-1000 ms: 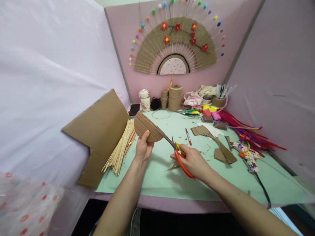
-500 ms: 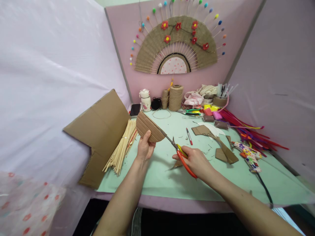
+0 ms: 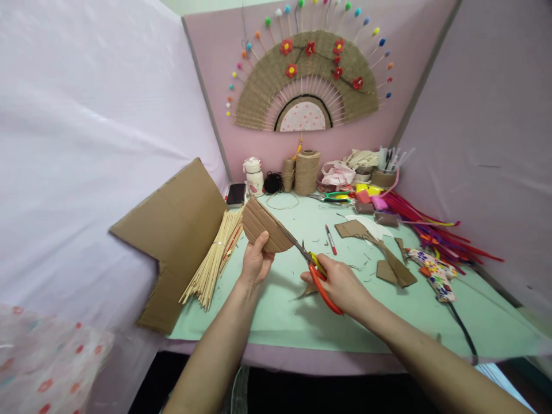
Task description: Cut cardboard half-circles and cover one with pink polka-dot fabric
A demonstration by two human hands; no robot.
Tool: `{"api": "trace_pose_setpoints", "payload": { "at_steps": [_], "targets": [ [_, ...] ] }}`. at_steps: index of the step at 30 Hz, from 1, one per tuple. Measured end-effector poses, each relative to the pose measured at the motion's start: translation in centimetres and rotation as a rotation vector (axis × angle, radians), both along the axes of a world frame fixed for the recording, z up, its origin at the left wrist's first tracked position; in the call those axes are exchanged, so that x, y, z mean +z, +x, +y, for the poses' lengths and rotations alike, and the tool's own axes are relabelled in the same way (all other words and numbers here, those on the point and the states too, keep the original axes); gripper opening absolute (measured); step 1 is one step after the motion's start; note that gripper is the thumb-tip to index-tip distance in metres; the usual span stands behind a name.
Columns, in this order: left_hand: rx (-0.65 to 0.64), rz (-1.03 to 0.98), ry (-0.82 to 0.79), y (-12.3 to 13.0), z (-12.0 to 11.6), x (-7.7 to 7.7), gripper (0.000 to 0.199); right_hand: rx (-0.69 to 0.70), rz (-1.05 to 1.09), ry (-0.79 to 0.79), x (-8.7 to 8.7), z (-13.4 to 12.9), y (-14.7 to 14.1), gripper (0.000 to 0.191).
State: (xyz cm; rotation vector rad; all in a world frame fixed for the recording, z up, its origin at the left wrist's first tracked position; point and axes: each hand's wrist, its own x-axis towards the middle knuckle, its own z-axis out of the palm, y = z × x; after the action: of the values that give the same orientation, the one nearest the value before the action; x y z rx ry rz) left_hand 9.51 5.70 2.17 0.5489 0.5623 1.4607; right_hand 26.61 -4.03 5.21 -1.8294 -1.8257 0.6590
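The left hand (image 3: 257, 261) pinches a half-round cardboard piece (image 3: 264, 225) above the desk (image 3: 276, 322), its long straight edge slanting from upper left down to lower right; the right hand (image 3: 340, 284) holds scissors (image 3: 312, 269) by their orange and yellow handles, blades pointing up-left along that edge. To the left, a bundle of sticks (image 3: 213, 259) slants up rightward; to the right lie a pen (image 3: 330, 240) and, farther out, cardboard scraps (image 3: 399, 267)

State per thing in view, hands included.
left hand: closed on cardboard piece
cardboard piece: held, corrugated
right hand: closed on scissors
scissors: blades at cardboard piece's edge, opening unclear
flask: upright, lidded
stick bundle: tied, lying down
marker: lying down
large twine spool: upright
fan: spread, wall-mounted
cardboard sheet: notched
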Motion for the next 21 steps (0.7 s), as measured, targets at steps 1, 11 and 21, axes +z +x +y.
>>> {"api": "trace_pose_setpoints", "payload": {
  "at_steps": [1,11,21],
  "targets": [
    [-0.008,0.001,0.007,0.05,-0.06,0.0,0.047,0.001,-0.013,0.0,0.09,0.04,-0.04,0.037],
    [0.002,-0.004,-0.025,0.03,-0.08,0.11,0.048,0.007,0.039,0.017,0.12,0.3,-0.11,0.035],
    [-0.057,0.009,-0.008,0.67,-0.72,0.15,0.051,-0.028,0.002,-0.011,0.23,0.44,-0.16,0.033]
  ]
}}
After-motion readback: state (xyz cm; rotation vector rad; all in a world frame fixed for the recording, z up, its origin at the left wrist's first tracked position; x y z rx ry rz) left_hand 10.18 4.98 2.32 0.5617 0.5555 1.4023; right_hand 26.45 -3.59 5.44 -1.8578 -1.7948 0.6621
